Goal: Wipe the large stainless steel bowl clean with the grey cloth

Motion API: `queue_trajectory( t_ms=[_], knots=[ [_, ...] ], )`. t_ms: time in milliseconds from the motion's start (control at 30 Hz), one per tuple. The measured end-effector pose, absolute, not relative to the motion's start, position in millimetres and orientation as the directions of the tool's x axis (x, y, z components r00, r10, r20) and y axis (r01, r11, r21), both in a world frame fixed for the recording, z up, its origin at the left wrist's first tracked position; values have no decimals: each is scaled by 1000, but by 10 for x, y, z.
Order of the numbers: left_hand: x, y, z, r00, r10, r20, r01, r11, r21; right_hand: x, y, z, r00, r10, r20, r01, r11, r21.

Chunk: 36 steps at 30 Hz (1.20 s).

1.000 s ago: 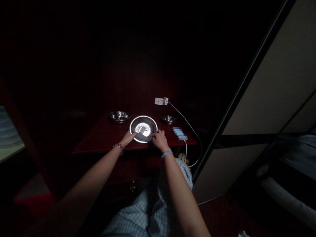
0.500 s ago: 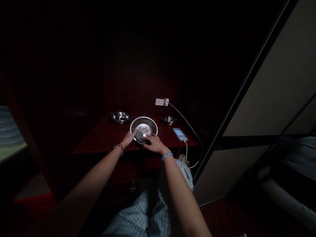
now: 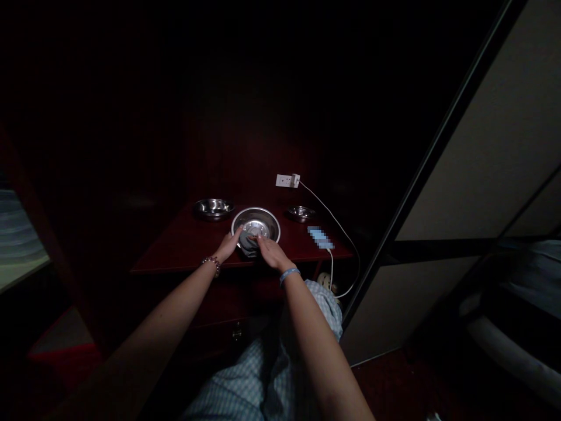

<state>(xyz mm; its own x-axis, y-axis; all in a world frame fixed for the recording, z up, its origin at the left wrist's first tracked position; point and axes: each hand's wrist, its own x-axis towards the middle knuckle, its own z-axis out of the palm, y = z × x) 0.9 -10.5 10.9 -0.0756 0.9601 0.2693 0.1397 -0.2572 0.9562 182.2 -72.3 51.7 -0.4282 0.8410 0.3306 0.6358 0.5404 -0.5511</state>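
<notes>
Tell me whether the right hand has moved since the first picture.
Yes: the right hand has shifted left, judged against the wall socket.

Three metal bowls, two hands

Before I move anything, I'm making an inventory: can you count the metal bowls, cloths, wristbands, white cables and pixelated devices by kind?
Metal bowls: 3 (left bowl, middle bowl, right bowl)
Cloths: 1 (gray cloth)
Wristbands: 2 (beaded bracelet, blue band)
White cables: 1 (charging cable)
Pixelated devices: 1 (blue device)
Total: 8
</notes>
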Motion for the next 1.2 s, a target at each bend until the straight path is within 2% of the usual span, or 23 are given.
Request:
queue_trajectory(
  t_ms=[200, 367, 533, 967, 1200],
  knots=[
    [8, -94, 95, -87, 954, 286, 126, -274, 953, 1828, -621, 396, -459, 830, 316, 724, 556, -408],
    [-4, -124, 106, -77, 959, 273, 154, -259, 953, 1833, -678, 369, -586, 753, 298, 690, 657, -303],
    [-11, -133, 116, -61, 957, 283, 157, -271, 950, 1815, -752, 458, -570, 755, 325, 730, 647, -220],
    [27, -254, 220, -36, 963, 267, 124, -260, 957, 1731, -807, 433, -480, 826, 297, 835, 534, -136],
    [8, -197, 205, -45, 972, 231, 135, -223, 965, 1641, -843, 419, -537, 776, 331, 819, 574, -19]
  ],
)
